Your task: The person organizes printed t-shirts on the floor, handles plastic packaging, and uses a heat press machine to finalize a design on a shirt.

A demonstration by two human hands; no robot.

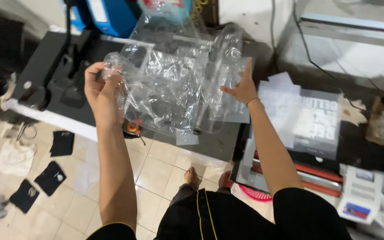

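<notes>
The crumpled clear plastic bag (pixel 174 84) spans left to right between both hands: left hand (pixel 103 91) fingers clenched on its left edge, right hand (pixel 242 86) fingers spread flat against its right side.

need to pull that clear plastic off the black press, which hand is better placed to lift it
Left, probably. The left hand already pinches a bunched corner of the clear plastic sheet; the right hand lies open, fingers spread against its far edge.
</notes>
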